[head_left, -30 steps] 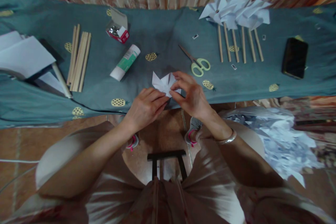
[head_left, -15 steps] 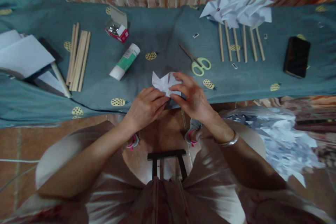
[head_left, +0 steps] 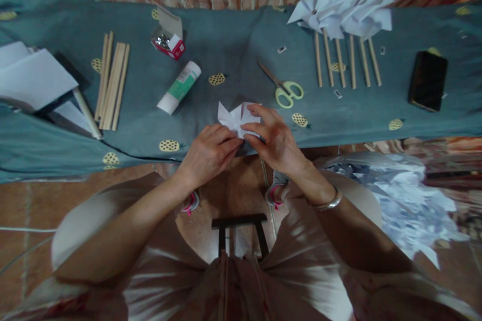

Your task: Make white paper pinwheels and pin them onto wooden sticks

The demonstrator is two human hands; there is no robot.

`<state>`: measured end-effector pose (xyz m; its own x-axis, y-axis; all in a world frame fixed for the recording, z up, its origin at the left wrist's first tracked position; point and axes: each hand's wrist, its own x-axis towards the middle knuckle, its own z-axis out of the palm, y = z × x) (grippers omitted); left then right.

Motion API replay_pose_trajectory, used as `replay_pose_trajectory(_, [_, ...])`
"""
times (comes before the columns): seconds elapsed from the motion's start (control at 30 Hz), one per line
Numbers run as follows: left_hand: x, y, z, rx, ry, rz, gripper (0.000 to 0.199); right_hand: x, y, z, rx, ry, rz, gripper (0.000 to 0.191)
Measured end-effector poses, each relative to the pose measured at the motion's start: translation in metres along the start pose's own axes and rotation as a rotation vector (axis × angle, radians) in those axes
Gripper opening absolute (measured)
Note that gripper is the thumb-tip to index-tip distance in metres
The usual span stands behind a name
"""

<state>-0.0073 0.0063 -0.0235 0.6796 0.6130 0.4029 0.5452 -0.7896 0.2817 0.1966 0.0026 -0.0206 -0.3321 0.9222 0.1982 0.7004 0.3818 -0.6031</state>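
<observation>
A white paper pinwheel without a stick lies at the table's front edge, between my two hands. My left hand is closed on its lower left side, thumb and fingers pressed together at the paper. From the right, my right hand grips the paper with curved fingers, the thumb near its lower edge and the fingertips over its blades. Part of the pinwheel is hidden under the fingers. Close by, scissors with light green handles lie behind my right hand, and a glue stick lies behind my left.
Wooden sticks and white paper sheets lie at the left. A small open red box holds shiny metal pieces. Several finished pinwheels on sticks lie at the back right, near a black phone. A plastic bag of paper scraps stands below.
My right hand's fingers have shifted very slightly on the paper pinwheel. My left hand stays where it was, and the head view has moved a little.
</observation>
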Motion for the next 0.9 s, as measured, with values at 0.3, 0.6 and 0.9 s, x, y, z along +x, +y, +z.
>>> replay_pose_trajectory(0.3, [0.0, -0.001, 0.002, -0.058, -0.02, -0.044, 0.023, -0.002, -0.004, 0.002, -0.077, -0.007, -0.023, 0.024])
replay_pose_trajectory(0.6, [0.0, -0.003, 0.002, -0.109, -0.02, -0.056, 0.022, -0.003, -0.017, 0.003, -0.11, -0.056, -0.011, 0.027])
replay_pose_trajectory(0.9, [0.002, -0.001, -0.001, -0.035, -0.05, -0.052, 0.023, 0.006, -0.022, 0.02, -0.209, 0.014, -0.032, 0.022])
